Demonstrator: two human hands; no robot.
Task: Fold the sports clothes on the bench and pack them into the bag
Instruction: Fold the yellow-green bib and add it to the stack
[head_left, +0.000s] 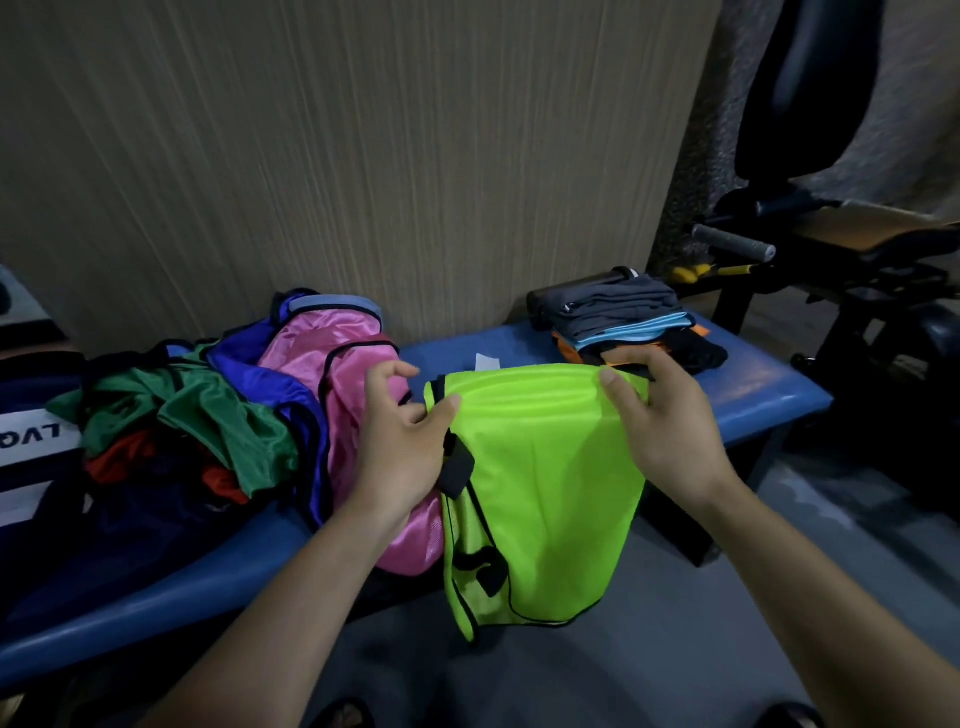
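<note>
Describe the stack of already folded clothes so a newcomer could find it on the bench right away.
Start at the blue bench along the wall and go to its right end, near the exercise machine. The folded stack sits there, grey on top, light blue and orange beneath. Unlike the loose heap of green, red and pink bibs at the left, it is flat and squared.

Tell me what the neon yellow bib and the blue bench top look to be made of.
Neon yellow bib: thin synthetic mesh, probably polyester, with a slight sheen and black binding; it drapes limply from both hands. Blue bench top: smooth padded vinyl or faux leather, judging by its rounded edge and dull gloss; the dim light leaves this open.
</note>
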